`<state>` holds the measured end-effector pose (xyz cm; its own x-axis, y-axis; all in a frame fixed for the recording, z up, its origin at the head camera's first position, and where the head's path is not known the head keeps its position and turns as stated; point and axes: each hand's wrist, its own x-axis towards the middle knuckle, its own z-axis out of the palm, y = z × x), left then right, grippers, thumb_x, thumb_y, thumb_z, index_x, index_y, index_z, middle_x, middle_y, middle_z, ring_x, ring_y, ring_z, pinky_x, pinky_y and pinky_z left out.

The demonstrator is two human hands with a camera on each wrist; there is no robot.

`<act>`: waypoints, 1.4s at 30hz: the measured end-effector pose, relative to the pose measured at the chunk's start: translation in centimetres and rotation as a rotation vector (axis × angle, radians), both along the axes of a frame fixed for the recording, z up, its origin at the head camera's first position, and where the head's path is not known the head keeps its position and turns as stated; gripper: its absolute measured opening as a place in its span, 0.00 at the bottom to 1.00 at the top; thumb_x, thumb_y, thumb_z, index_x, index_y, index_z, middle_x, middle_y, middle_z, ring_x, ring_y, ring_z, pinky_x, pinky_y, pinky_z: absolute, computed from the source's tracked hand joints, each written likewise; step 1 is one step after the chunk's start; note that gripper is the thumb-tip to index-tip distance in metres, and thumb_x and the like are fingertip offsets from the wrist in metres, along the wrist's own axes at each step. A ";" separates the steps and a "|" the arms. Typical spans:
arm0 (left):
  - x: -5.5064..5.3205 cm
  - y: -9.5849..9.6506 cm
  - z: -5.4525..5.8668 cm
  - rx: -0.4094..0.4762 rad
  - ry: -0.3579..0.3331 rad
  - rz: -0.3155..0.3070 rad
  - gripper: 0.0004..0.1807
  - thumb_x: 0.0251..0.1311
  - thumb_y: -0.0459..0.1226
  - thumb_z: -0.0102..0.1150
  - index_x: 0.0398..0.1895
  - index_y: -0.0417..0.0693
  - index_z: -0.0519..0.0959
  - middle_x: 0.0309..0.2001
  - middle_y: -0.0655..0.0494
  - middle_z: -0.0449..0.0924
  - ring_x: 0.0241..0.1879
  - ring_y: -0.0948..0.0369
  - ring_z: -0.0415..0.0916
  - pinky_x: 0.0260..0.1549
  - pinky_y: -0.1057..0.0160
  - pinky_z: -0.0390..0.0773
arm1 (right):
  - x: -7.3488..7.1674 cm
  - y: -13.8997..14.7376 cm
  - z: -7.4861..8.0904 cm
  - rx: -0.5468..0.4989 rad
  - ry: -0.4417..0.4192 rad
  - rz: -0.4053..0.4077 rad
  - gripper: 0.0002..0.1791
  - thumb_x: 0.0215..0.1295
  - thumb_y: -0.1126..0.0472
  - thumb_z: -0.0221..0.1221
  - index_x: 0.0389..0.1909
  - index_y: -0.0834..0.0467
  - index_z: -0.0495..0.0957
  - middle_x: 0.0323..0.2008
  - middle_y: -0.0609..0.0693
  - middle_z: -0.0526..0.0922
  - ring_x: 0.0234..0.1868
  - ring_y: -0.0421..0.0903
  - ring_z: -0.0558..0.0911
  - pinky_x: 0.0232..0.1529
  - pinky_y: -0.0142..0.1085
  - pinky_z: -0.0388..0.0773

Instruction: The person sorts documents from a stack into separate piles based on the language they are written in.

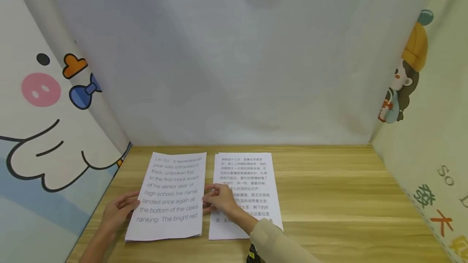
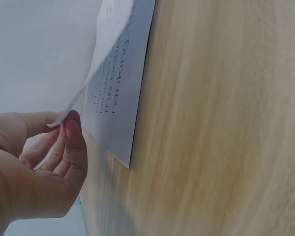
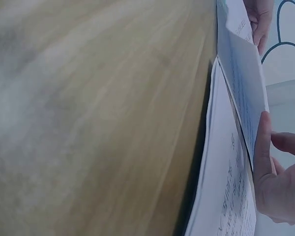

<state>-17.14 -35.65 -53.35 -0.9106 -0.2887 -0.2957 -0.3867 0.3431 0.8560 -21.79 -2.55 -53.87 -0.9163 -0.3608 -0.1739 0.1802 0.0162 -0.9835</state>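
At the near edge, a beige fabric sleeve (image 1: 274, 240) covers part of the right arm. The left hand (image 1: 118, 210) clamps thumb and fingers on the raised left edge of a white rectangular paper sheet (image 1: 168, 198) printed with large English text. The right hand (image 1: 221, 199) pinches the opposite edge between thumb and index finger. This sheet is at the left of the light-brown wood-grain table (image 1: 329, 198). Just beside it, right, lies a white paper stack (image 1: 245, 173) printed with Chinese characters. Beyond stands a grey-white wall (image 1: 234, 60).
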 end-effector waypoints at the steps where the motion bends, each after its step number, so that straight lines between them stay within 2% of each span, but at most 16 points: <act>1: 0.0 0.0 0.0 0.000 -0.002 0.002 0.29 0.70 0.39 0.61 0.70 0.37 0.70 0.40 0.67 0.85 0.35 0.71 0.79 0.35 0.69 0.82 | 0.0 0.0 0.0 0.003 0.001 0.003 0.24 0.64 0.74 0.62 0.61 0.72 0.74 0.39 0.66 0.87 0.34 0.49 0.90 0.35 0.41 0.90; 5: -0.1 -0.1 -0.1 -0.023 -0.006 0.007 0.28 0.70 0.38 0.60 0.70 0.36 0.70 0.41 0.64 0.85 0.35 0.70 0.79 0.34 0.69 0.81 | 0.0 -0.1 0.1 0.012 -0.006 0.015 0.24 0.65 0.73 0.62 0.62 0.71 0.74 0.42 0.66 0.87 0.37 0.50 0.90 0.37 0.40 0.90; 12: -0.4 0.1 0.0 -0.074 0.014 0.012 0.27 0.69 0.37 0.59 0.69 0.34 0.72 0.47 0.53 0.87 0.34 0.72 0.78 0.32 0.71 0.81 | 0.1 -0.2 0.3 -0.011 -0.008 0.006 0.24 0.66 0.72 0.62 0.62 0.72 0.73 0.46 0.67 0.85 0.40 0.54 0.90 0.40 0.41 0.90; 16: -0.6 0.2 0.1 -0.084 0.009 0.017 0.27 0.68 0.37 0.60 0.68 0.34 0.73 0.47 0.51 0.86 0.34 0.72 0.78 0.33 0.72 0.80 | 0.3 -0.1 0.4 -0.007 -0.023 0.001 0.24 0.67 0.71 0.62 0.63 0.72 0.73 0.46 0.66 0.85 0.41 0.54 0.90 0.41 0.41 0.89; 21: -0.7 0.1 0.0 -0.092 0.000 0.024 0.27 0.67 0.36 0.60 0.67 0.35 0.73 0.47 0.49 0.85 0.35 0.70 0.78 0.32 0.71 0.81 | 0.6 0.3 0.9 -0.007 -0.008 0.010 0.25 0.68 0.70 0.60 0.63 0.74 0.72 0.48 0.66 0.83 0.46 0.59 0.89 0.44 0.44 0.89; 24: -0.6 0.1 0.1 -0.097 0.009 0.027 0.27 0.69 0.37 0.59 0.68 0.34 0.72 0.52 0.42 0.84 0.34 0.72 0.77 0.32 0.71 0.81 | 0.8 0.7 1.2 -0.010 0.013 0.028 0.25 0.68 0.69 0.60 0.63 0.75 0.71 0.50 0.69 0.82 0.48 0.63 0.87 0.46 0.46 0.89; 27: -0.5 0.1 0.6 -0.088 0.018 0.036 0.28 0.71 0.38 0.56 0.70 0.33 0.69 0.62 0.35 0.77 0.34 0.76 0.75 0.34 0.73 0.82 | 0.8 1.3 1.4 -0.004 0.029 0.039 0.25 0.69 0.68 0.60 0.64 0.74 0.71 0.50 0.70 0.82 0.48 0.64 0.87 0.46 0.46 0.89; 32: -0.3 0.6 1.4 -0.044 0.019 0.053 0.28 0.73 0.37 0.53 0.72 0.34 0.66 0.70 0.33 0.69 0.35 0.81 0.73 0.39 0.74 0.82 | 0.7 2.5 1.4 0.021 0.037 0.035 0.24 0.71 0.66 0.59 0.64 0.71 0.72 0.50 0.69 0.84 0.47 0.62 0.88 0.42 0.42 0.89; 35: -0.3 1.3 1.8 -0.035 0.020 0.037 0.28 0.74 0.37 0.53 0.72 0.34 0.66 0.69 0.33 0.69 0.36 0.80 0.74 0.40 0.73 0.83 | 0.8 3.3 1.5 0.038 0.033 0.026 0.23 0.72 0.66 0.57 0.65 0.70 0.73 0.50 0.68 0.84 0.45 0.59 0.89 0.42 0.40 0.90; 39: -0.5 2.5 2.1 -0.034 0.034 -0.001 0.26 0.74 0.37 0.53 0.71 0.34 0.68 0.64 0.34 0.74 0.39 0.73 0.77 0.40 0.71 0.84 | 0.8 4.5 1.4 0.065 0.030 0.013 0.22 0.73 0.64 0.56 0.64 0.69 0.73 0.49 0.66 0.85 0.43 0.53 0.90 0.41 0.41 0.90; 42: -0.6 3.4 2.3 -0.036 0.048 -0.025 0.25 0.73 0.36 0.54 0.69 0.34 0.70 0.60 0.35 0.78 0.41 0.68 0.79 0.38 0.71 0.84 | 0.8 5.6 1.3 0.074 0.032 0.007 0.22 0.74 0.64 0.56 0.65 0.69 0.73 0.50 0.67 0.84 0.42 0.52 0.90 0.42 0.41 0.90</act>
<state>-17.77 -32.22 -51.01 -0.9306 -0.2755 -0.2411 -0.3362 0.3825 0.8606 -21.02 3.02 -52.54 -0.9192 -0.3549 -0.1706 0.1481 0.0899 -0.9849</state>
